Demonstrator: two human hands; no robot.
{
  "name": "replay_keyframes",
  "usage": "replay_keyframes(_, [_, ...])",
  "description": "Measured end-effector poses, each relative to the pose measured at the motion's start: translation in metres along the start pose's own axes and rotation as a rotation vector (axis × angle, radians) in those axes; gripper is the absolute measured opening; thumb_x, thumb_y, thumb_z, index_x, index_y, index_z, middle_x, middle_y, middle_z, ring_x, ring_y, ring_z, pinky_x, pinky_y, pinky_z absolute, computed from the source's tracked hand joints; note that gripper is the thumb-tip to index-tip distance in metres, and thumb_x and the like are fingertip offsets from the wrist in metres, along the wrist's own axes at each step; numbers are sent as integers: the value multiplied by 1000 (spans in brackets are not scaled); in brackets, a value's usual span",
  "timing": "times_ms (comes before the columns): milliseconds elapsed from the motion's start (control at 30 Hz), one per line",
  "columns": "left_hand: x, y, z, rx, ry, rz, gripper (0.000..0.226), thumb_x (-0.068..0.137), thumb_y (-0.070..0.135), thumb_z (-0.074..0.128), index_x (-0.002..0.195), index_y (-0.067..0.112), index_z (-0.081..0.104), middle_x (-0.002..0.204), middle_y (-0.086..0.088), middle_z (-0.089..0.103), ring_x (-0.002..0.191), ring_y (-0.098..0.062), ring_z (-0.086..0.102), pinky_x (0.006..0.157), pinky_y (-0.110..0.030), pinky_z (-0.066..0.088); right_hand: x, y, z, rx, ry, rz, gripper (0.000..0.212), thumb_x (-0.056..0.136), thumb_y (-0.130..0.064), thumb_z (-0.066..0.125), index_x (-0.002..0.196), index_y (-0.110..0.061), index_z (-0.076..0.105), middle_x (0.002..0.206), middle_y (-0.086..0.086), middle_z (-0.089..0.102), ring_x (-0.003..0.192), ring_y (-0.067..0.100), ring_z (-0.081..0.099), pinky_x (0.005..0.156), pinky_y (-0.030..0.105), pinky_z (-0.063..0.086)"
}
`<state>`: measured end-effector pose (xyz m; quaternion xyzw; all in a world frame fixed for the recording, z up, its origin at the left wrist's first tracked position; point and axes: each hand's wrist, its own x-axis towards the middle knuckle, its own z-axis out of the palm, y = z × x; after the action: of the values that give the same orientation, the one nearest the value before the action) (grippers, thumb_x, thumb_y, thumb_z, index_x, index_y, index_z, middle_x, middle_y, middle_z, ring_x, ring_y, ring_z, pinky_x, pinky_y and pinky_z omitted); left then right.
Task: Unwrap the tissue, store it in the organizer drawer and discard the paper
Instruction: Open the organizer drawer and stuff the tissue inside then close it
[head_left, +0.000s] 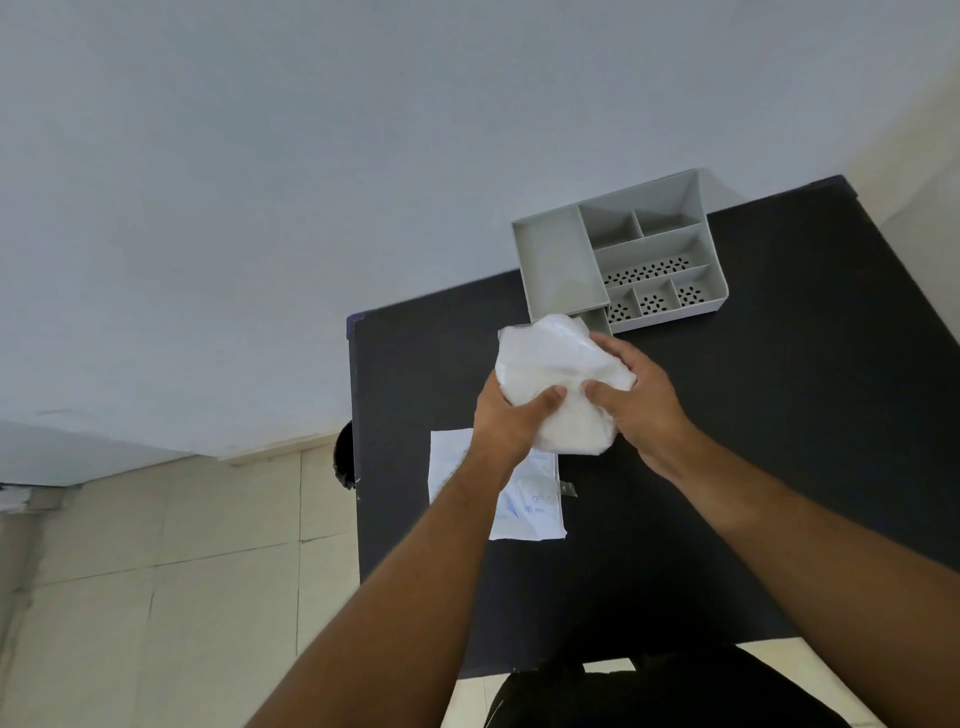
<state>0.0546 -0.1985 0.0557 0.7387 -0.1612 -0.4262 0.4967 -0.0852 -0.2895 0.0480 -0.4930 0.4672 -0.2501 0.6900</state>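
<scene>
Both hands hold a crumpled white tissue bundle (556, 374) above the black table (753, 441). My left hand (511, 421) grips its lower left side with the thumb pressed into it. My right hand (636, 395) grips its right side. A flat white paper wrapper (530, 506) with faint blue print lies on the table under my left wrist. The grey organizer (623, 249) stands at the table's far edge, its drawer (563, 260) pulled out to the left and showing nothing inside.
The organizer has several small compartments with perforated floors. A dark round object (344, 454) sits off the table's left edge, over the tiled floor (156, 597). A pale wall fills the upper view. My dark clothing (649, 696) shows at the bottom.
</scene>
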Motion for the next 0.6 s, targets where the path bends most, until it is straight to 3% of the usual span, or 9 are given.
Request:
replay_keyframes(100, [4, 1, 11, 40, 40, 12, 62, 76, 32, 89, 124, 35, 50, 111, 17, 63, 97, -6, 64, 64, -15, 54, 5, 1, -4, -48, 85, -27, 69, 88, 0, 70, 145, -32, 48, 124, -14, 59, 103, 5, 63, 73, 19, 59])
replay_keyframes(200, [11, 3, 21, 124, 107, 6, 70, 74, 31, 90, 129, 29, 48, 107, 16, 59, 94, -6, 61, 63, -14, 49, 9, 5, -6, -101, 179, -30, 69, 87, -4, 71, 147, -29, 47, 128, -10, 59, 105, 9, 64, 84, 28, 59])
replay_keyframes(333, [19, 6, 33, 330, 181, 26, 70, 75, 37, 88, 130, 21, 47, 104, 11, 55, 90, -10, 58, 59, -12, 43, 13, 8, -5, -283, 293, -62, 48, 85, -8, 71, 130, -23, 64, 117, -2, 70, 103, 18, 68, 88, 39, 59])
replay_keyframes(433, [24, 6, 41, 486, 194, 51, 66, 78, 43, 83, 127, 20, 46, 105, 6, 56, 91, -18, 61, 66, -25, 54, 20, 9, -6, -472, 311, -86, 39, 86, -15, 70, 125, -21, 67, 115, 2, 72, 103, 23, 67, 88, 45, 58])
replay_keyframes(500, [27, 5, 44, 575, 208, 67, 64, 78, 46, 81, 124, 19, 46, 104, 5, 55, 95, -20, 62, 76, -35, 58, 25, 9, -6, -562, 322, -108, 39, 88, -17, 70, 126, -19, 67, 118, 4, 71, 106, 25, 66, 91, 41, 56])
replay_keyframes(600, [31, 2, 49, 601, 222, 48, 64, 79, 47, 81, 125, 18, 47, 106, 5, 53, 99, -19, 59, 85, -39, 57, 31, 9, -7, -648, 336, -157, 39, 87, -15, 70, 126, -16, 68, 117, 9, 67, 104, 26, 64, 90, 37, 53])
